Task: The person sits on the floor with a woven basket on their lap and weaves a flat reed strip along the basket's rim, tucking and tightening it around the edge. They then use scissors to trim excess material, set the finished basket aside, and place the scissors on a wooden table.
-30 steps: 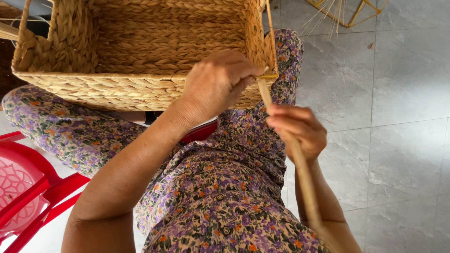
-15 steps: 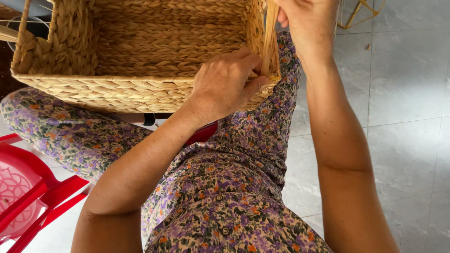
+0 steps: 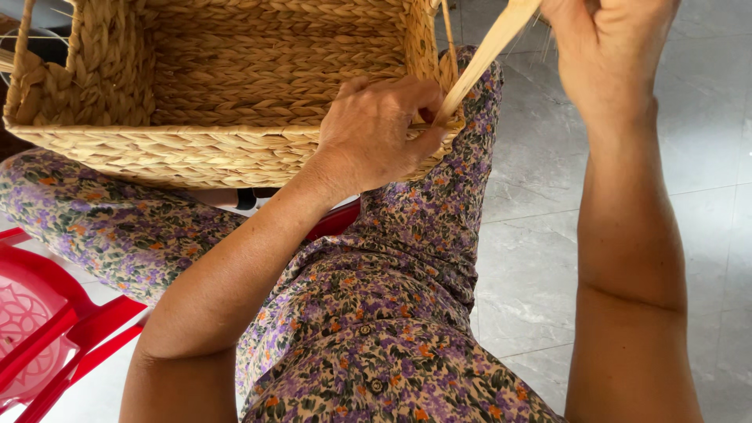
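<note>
Woven straw basket [image 3: 235, 102], golden and braided, rests on floral-clad knees. Left hand [image 3: 376, 133] clamps its corner; right hand [image 3: 611, 47] grips a flat fibre strip [image 3: 482, 59]. Grey tiled floor [image 3: 705, 157] lies below.

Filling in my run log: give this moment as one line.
left hand: pressing woven basket corner | right hand: pulling flat straw strip taut upward | basket on lap

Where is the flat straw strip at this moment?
In the head view, the straw strip runs at upper right from the basket corner, beside the left hand, up to the right hand.
</note>
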